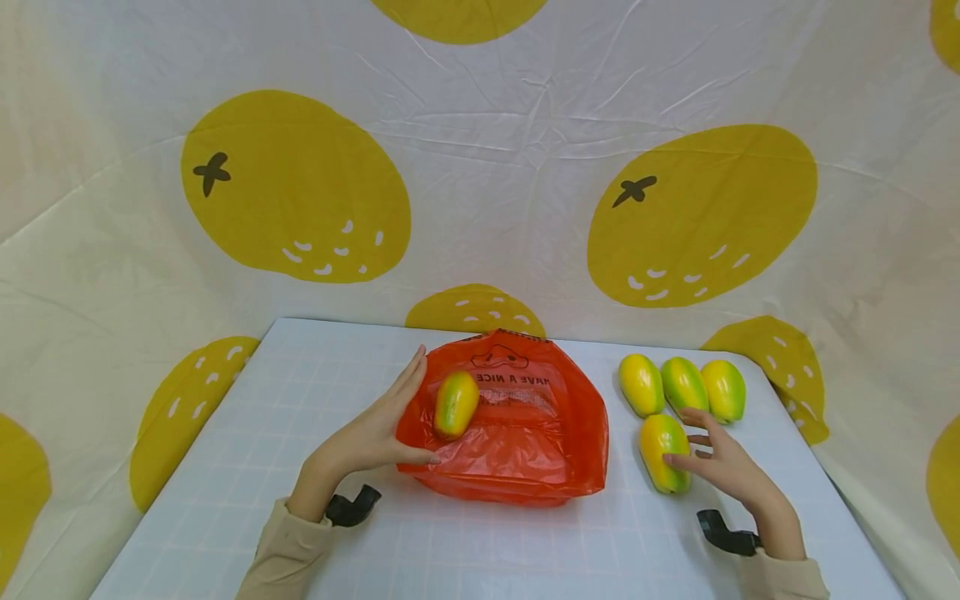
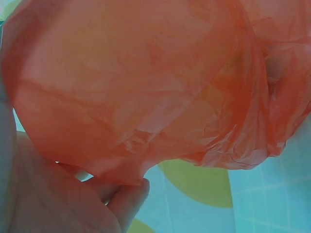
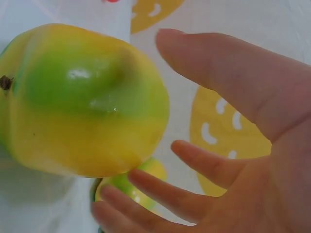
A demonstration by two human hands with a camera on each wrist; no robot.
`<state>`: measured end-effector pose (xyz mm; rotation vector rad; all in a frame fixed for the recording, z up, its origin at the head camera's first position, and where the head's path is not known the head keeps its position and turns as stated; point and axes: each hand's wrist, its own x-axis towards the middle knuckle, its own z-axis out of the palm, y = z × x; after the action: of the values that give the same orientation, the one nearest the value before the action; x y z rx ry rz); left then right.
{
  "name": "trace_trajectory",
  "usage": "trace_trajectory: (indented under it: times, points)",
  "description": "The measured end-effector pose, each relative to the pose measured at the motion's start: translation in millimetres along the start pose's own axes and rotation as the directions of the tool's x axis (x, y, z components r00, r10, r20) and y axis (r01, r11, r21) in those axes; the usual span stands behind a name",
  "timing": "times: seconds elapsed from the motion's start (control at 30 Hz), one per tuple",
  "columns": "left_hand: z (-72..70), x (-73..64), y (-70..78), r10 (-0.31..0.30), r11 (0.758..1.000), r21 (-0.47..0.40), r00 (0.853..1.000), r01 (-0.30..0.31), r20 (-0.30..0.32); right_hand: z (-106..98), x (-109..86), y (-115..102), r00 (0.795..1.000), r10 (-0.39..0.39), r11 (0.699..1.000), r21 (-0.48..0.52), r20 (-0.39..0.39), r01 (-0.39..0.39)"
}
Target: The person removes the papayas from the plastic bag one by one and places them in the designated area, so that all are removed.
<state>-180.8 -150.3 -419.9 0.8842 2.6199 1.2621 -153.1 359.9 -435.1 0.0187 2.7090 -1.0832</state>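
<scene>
A red plastic bag lies with its mouth wide open on the table, and one yellow-green papaya is inside its left part. My left hand touches the bag's left rim, fingers fairly straight along the side and thumb over the front edge. In the left wrist view, red film covers much of the scene above the hand. My right hand is beside the front papaya on the right. The right wrist view shows its fingers spread, with a gap to that papaya.
Three more papayas stand in a row behind the front one: left, middle and right. The white table ends at a cloth backdrop printed with yellow fruit. Each wrist wears a black camera mount.
</scene>
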Motion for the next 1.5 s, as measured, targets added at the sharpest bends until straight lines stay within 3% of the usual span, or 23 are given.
trace_trajectory:
  times: [0.43,0.83,1.17,1.5]
  points:
    - [2.6,-0.5,0.2,0.002,1.000,-0.013,1.000,-0.002,0.005,-5,-1.6,-22,0.973,-0.184,0.982,0.011,-0.136,0.187]
    - [7.7,0.0,3.5,-0.011,0.999,-0.039,0.999,0.010,-0.030,-14,-1.0,-50,0.957,-0.253,0.967,-0.019,-0.141,0.253]
    - [12.3,1.3,11.1,-0.013,0.999,-0.051,0.999,0.011,-0.049,-15,3.9,-80,0.926,-0.345,0.939,-0.049,-0.153,0.341]
    - [19.6,3.8,18.6,-0.076,0.995,-0.065,0.993,0.070,-0.089,-18,6.6,-115,0.917,-0.378,0.925,-0.095,-0.131,0.368]
